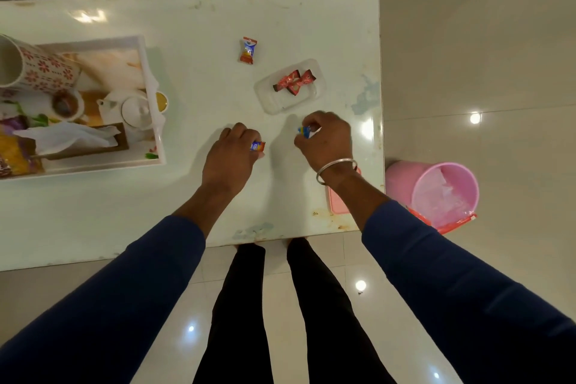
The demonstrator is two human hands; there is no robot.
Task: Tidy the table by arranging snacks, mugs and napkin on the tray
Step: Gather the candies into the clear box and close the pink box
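Note:
My left hand is shut on a small wrapped candy just above the white table. My right hand pinches another wrapped candy close by. A third candy lies loose farther back. A clear plastic dish holds red wrapped candies. The white tray at the left carries a flowered mug, a teapot, a small cup, a napkin in a wooden holder, and snack packets.
A pink bin stands on the tiled floor right of the table. A pink flat object lies under my right forearm at the table's front right corner. The table's near edge runs just above my legs.

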